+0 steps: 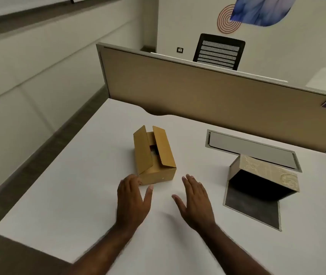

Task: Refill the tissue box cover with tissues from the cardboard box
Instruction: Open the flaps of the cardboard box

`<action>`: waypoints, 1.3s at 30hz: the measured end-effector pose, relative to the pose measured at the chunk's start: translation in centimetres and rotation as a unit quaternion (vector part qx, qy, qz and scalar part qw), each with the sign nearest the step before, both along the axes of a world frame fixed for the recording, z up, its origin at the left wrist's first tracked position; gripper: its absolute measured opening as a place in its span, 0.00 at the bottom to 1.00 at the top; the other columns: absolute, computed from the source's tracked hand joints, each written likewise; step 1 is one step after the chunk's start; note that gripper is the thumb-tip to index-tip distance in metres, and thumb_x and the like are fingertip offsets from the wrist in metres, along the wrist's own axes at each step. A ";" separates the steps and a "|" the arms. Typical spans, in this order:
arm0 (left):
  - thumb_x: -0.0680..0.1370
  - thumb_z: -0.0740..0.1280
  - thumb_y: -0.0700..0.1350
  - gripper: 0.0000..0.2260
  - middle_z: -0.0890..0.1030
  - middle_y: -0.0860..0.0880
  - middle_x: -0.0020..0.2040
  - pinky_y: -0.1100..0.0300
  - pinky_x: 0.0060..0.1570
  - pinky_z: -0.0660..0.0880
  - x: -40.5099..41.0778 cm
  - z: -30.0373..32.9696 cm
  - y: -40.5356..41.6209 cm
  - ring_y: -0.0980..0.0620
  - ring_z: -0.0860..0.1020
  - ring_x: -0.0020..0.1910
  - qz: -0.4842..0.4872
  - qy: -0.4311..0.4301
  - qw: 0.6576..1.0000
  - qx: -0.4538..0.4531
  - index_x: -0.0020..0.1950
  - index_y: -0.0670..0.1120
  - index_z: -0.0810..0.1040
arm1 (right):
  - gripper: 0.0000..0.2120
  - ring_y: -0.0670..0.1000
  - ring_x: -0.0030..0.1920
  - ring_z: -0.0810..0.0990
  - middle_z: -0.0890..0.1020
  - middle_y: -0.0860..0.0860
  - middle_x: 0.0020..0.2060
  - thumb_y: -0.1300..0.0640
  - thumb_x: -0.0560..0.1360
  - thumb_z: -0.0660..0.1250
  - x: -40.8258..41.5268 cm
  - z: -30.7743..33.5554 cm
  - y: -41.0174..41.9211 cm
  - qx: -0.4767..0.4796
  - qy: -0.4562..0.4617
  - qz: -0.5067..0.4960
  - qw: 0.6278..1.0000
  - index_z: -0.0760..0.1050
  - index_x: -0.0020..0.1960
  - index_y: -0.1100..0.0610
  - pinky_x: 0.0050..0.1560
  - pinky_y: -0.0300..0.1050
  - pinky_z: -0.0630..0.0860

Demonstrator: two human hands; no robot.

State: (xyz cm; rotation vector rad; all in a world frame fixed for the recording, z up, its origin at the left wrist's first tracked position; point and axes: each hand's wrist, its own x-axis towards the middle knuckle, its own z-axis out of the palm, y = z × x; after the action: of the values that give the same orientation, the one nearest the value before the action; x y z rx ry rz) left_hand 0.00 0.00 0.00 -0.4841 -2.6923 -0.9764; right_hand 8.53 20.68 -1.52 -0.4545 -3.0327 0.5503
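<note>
L hand (132,197) is spread flat, empty, fingertips at the near corner of the box (154,155), which sits mid-desk (59,195) w/ flaps half up, so I judge I can reach in. R hand (194,199) is wide open, empty, just beside it. Cover (265,173) lies far right, tipped open, hollow facing me, ready for loading.

Soft, even indoor light falls from above, leaving the white tabletop (90,175) bright but free of glare. Faint, diffuse shadows lie under both forearms; the open tissue box cover (265,175) holds a deep black interior. Wide-angle distortion bends straight lines near the edges, and the whole frame looks slightly soft.
</note>
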 end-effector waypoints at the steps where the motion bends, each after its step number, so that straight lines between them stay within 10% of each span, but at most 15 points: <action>1: 0.79 0.65 0.63 0.23 0.78 0.45 0.58 0.53 0.53 0.80 -0.8 0.1 -0.2 0.48 0.77 0.55 0.002 0.000 1.000 0.020 0.62 0.46 0.71 | 0.43 0.54 0.88 0.58 0.59 0.50 0.88 0.24 0.82 0.47 -0.8 0.2 -0.8 -0.019 0.017 -0.011 1.000 0.56 0.88 0.49 0.84 0.50 0.48; 9: 0.72 0.71 0.69 0.40 0.77 0.47 0.72 0.50 0.53 0.84 -5.8 1.4 -0.1 0.44 0.81 0.63 0.000 -0.126 0.992 0.008 0.75 0.51 0.61 | 0.38 0.57 0.78 0.76 0.73 0.53 0.82 0.35 0.83 0.66 -7.4 3.0 -4.2 -0.108 0.104 -0.116 0.982 0.62 0.85 0.53 0.73 0.57 0.77; 21: 0.78 0.67 0.58 0.27 0.85 0.48 0.60 0.62 0.42 0.80 -9.1 0.5 -1.3 0.48 0.85 0.49 -0.070 -0.109 0.991 0.037 0.74 0.51 0.66 | 0.28 0.54 0.65 0.84 0.84 0.52 0.70 0.39 0.82 0.69 -11.1 2.9 -5.6 -0.171 0.156 -0.226 0.946 0.76 0.76 0.54 0.65 0.53 0.82; 26: 0.76 0.66 0.51 0.26 0.85 0.51 0.52 0.57 0.40 0.85 -9.7 0.3 -2.6 0.52 0.85 0.43 -0.053 -0.199 0.965 0.161 0.74 0.52 0.65 | 0.18 0.47 0.54 0.85 0.87 0.46 0.54 0.41 0.88 0.61 -11.3 2.6 -4.7 -0.285 0.245 -0.295 0.878 0.82 0.65 0.51 0.58 0.53 0.85; 35: 0.80 0.58 0.29 0.22 0.87 0.37 0.50 0.53 0.40 0.85 -12.0 -1.4 -4.4 0.35 0.87 0.49 0.008 -0.524 0.684 0.508 0.74 0.39 0.68 | 0.15 0.58 0.58 0.87 0.87 0.59 0.59 0.50 0.89 0.61 -12.1 1.3 -1.4 -0.608 0.194 -0.457 0.620 0.75 0.71 0.56 0.52 0.52 0.85; 39: 0.80 0.58 0.29 0.21 0.88 0.39 0.52 0.55 0.41 0.84 -12.0 -2.2 -4.7 0.39 0.87 0.49 0.001 -0.570 0.618 0.542 0.72 0.39 0.71 | 0.12 0.58 0.61 0.87 0.87 0.58 0.60 0.51 0.89 0.61 -12.0 0.5 -1.0 -0.647 0.158 -0.458 0.589 0.76 0.69 0.54 0.53 0.56 0.86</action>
State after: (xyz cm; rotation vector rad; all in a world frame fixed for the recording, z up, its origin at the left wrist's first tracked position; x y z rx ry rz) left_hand -12.04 -4.72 -2.16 0.6359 -1.8963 -3.3274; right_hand -3.45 19.66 -1.04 -1.4720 -1.1236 2.1583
